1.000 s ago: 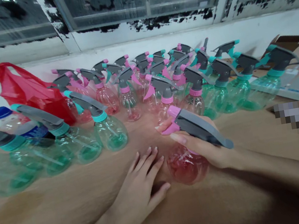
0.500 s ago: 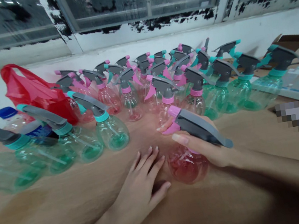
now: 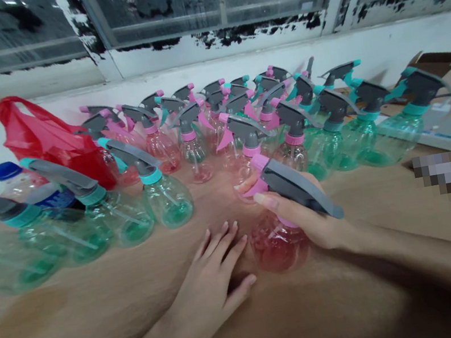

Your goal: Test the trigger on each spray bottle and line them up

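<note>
My right hand [image 3: 302,214] is closed around the neck of a pink spray bottle [image 3: 280,249], whose grey head with pink nozzle and trigger points to the left. The bottle's round, clear pink body is just above or on the wooden table [image 3: 145,309]; which one I cannot tell. Palm down, my left hand [image 3: 210,281] lies on the table with its fingers spread, close to the left of that bottle and holding nothing. Ahead of my hands stands a green spray bottle [image 3: 169,201] with a teal collar, and a pink-collared spray bottle [image 3: 250,141] is just behind the held one.
Several pink and green spray bottles crowd the table's back, with more green ones at the left. A red plastic bag [image 3: 49,146] and a blue-capped bottle [image 3: 5,171] stand at the left. An open cardboard box [image 3: 435,64] and a white power strip [image 3: 422,130] are at the right.
My right hand and the pink spray bottle have shifted slightly left and up. My left hand stays flat in nearly the same spot.
</note>
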A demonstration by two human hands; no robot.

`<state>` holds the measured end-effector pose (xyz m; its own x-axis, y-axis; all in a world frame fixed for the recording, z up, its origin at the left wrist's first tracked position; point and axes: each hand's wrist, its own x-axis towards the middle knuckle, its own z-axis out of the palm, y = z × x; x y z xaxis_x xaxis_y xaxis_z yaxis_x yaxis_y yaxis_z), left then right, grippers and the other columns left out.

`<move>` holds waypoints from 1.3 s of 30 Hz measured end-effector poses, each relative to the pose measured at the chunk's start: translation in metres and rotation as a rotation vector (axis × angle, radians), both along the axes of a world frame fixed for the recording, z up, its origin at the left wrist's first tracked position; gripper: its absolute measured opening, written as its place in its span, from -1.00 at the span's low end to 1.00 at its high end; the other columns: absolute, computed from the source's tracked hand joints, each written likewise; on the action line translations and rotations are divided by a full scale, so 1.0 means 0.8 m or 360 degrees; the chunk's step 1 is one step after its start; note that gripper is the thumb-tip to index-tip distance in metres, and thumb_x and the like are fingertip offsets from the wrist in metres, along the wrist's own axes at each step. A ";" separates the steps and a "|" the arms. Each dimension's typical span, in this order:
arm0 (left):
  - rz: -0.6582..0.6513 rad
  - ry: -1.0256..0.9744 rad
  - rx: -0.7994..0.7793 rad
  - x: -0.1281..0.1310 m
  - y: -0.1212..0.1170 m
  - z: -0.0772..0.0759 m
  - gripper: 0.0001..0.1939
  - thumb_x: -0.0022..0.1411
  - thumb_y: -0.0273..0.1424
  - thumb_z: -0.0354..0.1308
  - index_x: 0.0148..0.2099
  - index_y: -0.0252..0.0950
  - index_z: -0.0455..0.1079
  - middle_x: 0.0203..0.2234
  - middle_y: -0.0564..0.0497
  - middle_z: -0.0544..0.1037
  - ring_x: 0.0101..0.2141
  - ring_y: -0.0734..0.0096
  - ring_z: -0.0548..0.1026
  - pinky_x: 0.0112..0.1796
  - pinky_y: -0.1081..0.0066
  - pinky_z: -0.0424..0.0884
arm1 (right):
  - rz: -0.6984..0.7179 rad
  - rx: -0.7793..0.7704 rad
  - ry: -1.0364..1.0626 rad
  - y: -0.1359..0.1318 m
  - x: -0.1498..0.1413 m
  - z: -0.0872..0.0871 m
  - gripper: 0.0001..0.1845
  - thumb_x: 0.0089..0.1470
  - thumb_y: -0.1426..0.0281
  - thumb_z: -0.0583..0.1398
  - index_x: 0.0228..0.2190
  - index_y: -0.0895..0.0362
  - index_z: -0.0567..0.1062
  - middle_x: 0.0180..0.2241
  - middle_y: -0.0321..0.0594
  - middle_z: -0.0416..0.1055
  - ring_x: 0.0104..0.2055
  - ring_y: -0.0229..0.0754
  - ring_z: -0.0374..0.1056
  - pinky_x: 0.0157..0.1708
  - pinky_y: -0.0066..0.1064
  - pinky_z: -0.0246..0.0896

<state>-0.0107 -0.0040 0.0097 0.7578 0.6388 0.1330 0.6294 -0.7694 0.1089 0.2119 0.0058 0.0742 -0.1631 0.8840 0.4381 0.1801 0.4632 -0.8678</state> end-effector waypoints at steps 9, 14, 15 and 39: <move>0.0003 -0.0031 -0.0026 0.001 0.000 0.001 -0.45 0.40 -0.12 0.00 0.29 -0.31 0.18 0.30 -0.12 0.15 0.27 0.10 0.11 0.24 0.02 -0.03 | 0.0009 0.0040 -0.0029 -0.003 0.001 0.001 -0.79 0.15 0.21 0.20 -0.19 0.01 0.48 -0.35 -0.32 0.48 -0.42 -0.24 0.36 -0.38 -0.37 0.30; -0.0003 -0.0040 -0.0023 0.000 0.000 -0.001 -0.46 0.40 -0.13 0.00 0.30 -0.29 0.17 0.30 -0.12 0.15 0.27 0.10 0.11 0.24 0.02 -0.03 | 0.0002 0.0016 -0.0055 -0.002 0.001 0.000 -0.79 0.16 0.19 0.19 -0.20 0.00 0.48 -0.44 -0.34 0.44 -0.48 -0.24 0.33 -0.46 -0.38 0.26; -0.0005 -0.0038 -0.0016 0.000 0.000 -0.001 -0.46 0.39 -0.12 0.00 0.30 -0.29 0.17 0.30 -0.12 0.15 0.27 0.09 0.11 0.24 0.01 -0.03 | -0.0012 0.0015 -0.0063 -0.002 0.001 0.000 -0.79 0.16 0.18 0.19 -0.20 -0.01 0.49 -0.47 -0.34 0.42 -0.51 -0.25 0.31 -0.49 -0.38 0.24; -0.0006 0.0019 -0.0003 0.002 0.001 0.001 -0.44 0.39 -0.12 0.01 0.29 -0.33 0.17 0.30 -0.13 0.15 0.27 0.10 0.10 0.23 0.02 -0.01 | 0.0056 0.0002 -0.0010 0.000 0.002 0.002 -0.80 0.15 0.22 0.20 -0.21 0.02 0.47 -0.37 -0.31 0.49 -0.41 -0.22 0.40 -0.39 -0.36 0.33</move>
